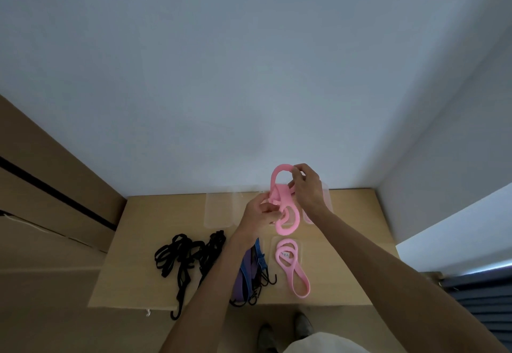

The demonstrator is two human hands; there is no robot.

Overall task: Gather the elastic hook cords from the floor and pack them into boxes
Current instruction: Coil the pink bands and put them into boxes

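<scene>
— Pink cords? Hands?
— Two: one pink cord (282, 208) pinched above the worktop (144, 255) by left hand (260, 214) and right hand (307, 186); second pink cord (292, 266) lying below.
— Others?
— Black tangle (188, 258), uncountable; blue-purple bundle (250, 272) beside.

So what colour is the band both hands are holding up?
Pink, plain with no pattern: the band shows clearly in the head view.
</scene>
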